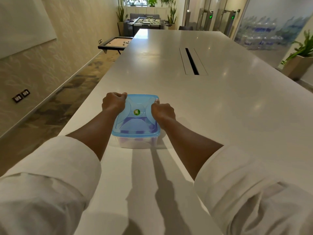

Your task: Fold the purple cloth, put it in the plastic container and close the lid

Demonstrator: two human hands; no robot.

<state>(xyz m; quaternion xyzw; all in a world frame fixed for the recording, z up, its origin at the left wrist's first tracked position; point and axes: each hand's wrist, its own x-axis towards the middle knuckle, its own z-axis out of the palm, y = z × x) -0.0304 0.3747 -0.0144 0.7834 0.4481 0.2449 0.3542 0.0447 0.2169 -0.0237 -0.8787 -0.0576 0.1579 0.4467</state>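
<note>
A clear plastic container stands on the white table near its left edge, with a translucent blue lid lying flat on top. The purple cloth shows through the lid and the clear wall, folded inside. My left hand is curled over the lid's far left corner, thumb on the rim. My right hand is curled over the right side of the lid, thumb pressing at the far right corner. Both fists rest on the lid.
The long white table stretches ahead, with a dark cable slot in its middle. The table's left edge runs close beside the container. A carrom board and a foosball table stand far off.
</note>
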